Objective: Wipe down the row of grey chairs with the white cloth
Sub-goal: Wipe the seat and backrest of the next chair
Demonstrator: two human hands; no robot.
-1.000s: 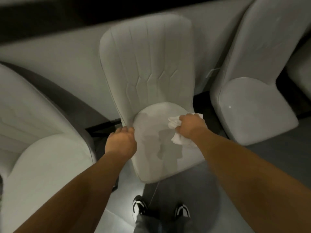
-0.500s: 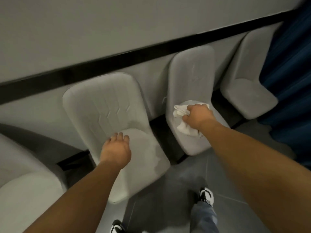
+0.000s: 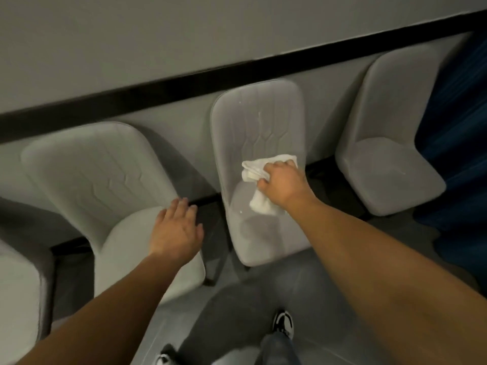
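A row of grey padded chairs stands against the wall. My right hand (image 3: pixel 283 184) grips the crumpled white cloth (image 3: pixel 259 177) and presses it where the seat meets the backrest of the middle chair (image 3: pixel 259 127). One end of the cloth hangs below my fist onto the seat. My left hand (image 3: pixel 175 229) hovers with straight fingers over the right edge of the chair to the left (image 3: pixel 92 175). Another grey chair (image 3: pixel 390 177) stands to the right, untouched.
A black strip (image 3: pixel 237 67) runs along the grey wall behind the chairs. A dark blue curtain (image 3: pixel 456 143) hangs at the far right. Part of one more chair (image 3: pixel 18 293) shows at the left edge. My shoes (image 3: pixel 284 322) stand on the grey floor.
I have stepped right along the row. My right hand carried the cloth from the first chair's seat to the neighbouring chair. My left hand left the first seat and opened its fingers.
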